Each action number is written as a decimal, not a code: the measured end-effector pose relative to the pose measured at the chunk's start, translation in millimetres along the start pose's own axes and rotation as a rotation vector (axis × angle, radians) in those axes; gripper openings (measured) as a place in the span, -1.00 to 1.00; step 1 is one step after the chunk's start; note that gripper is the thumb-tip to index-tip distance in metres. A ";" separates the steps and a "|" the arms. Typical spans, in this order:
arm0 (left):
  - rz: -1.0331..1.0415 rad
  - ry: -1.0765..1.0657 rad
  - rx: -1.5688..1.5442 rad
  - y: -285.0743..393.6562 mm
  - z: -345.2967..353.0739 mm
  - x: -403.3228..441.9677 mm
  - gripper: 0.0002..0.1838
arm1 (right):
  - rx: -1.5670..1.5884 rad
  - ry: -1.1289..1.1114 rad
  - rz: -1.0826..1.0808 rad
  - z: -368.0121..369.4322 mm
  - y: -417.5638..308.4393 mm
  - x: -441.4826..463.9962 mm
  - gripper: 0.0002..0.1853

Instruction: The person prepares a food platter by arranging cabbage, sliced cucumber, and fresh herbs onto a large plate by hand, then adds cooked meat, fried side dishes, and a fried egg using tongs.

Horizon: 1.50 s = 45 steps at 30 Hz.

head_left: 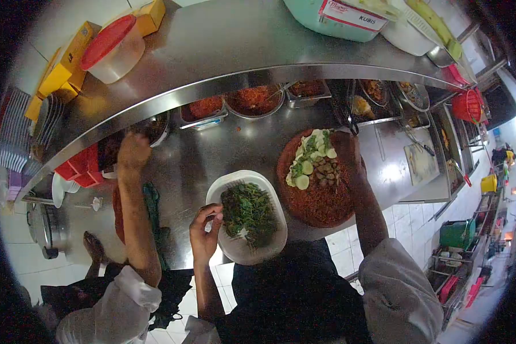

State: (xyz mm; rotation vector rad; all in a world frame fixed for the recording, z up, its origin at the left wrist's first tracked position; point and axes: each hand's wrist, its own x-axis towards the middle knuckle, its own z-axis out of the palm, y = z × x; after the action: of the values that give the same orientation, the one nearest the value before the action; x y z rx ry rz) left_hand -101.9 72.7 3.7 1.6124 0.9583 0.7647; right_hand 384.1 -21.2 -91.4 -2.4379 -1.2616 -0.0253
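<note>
My left hand is closed on the left rim of a white plastic tub. Dark green leaves fill the tub. To its right lies a wide round dish with a reddish, grainy surface. On it are pale green cucumber slices, pieces of green leaf and a heap of small brownish lumps. My right hand is over the dish's right side, beside the cucumber and lumps. It is dark and blurred there, so its fingers and anything in them cannot be made out.
A co-worker's hand reaches in at the left. Metal pans of red food line the counter's back under a steel shelf. A black-handled knife lies on a cutting board at the right.
</note>
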 end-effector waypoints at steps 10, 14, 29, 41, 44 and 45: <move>0.022 0.008 0.010 9.1 -4.9 3.1 -0.83 | 0.042 0.047 0.052 26.3 27.1 1.0 -0.77; 0.009 0.023 0.018 12.8 -3.8 2.0 -0.84 | -0.003 0.213 -0.110 42.3 49.2 -4.0 -0.76; -0.007 0.001 -0.034 1.6 -3.4 -2.2 -0.80 | 0.139 0.145 0.037 -0.1 -9.8 -22.5 -0.75; 0.010 0.022 -0.050 4.3 -1.5 -1.7 -0.78 | -0.146 -0.081 0.070 -12.9 -26.3 -12.5 -0.69; 0.013 0.024 -0.036 5.9 -2.1 -2.7 -0.79 | -0.011 -0.106 0.129 -3.3 -10.0 -9.8 -0.66; 0.015 0.028 -0.036 7.3 -3.6 -2.7 -0.79 | -0.043 -0.011 0.092 7.4 8.7 -8.2 -0.73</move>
State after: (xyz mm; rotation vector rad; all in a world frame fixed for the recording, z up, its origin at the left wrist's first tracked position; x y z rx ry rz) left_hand -104.8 71.1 11.6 1.5830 0.9483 0.8124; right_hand 385.0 -29.5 -102.7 -2.5337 -1.1633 -0.0142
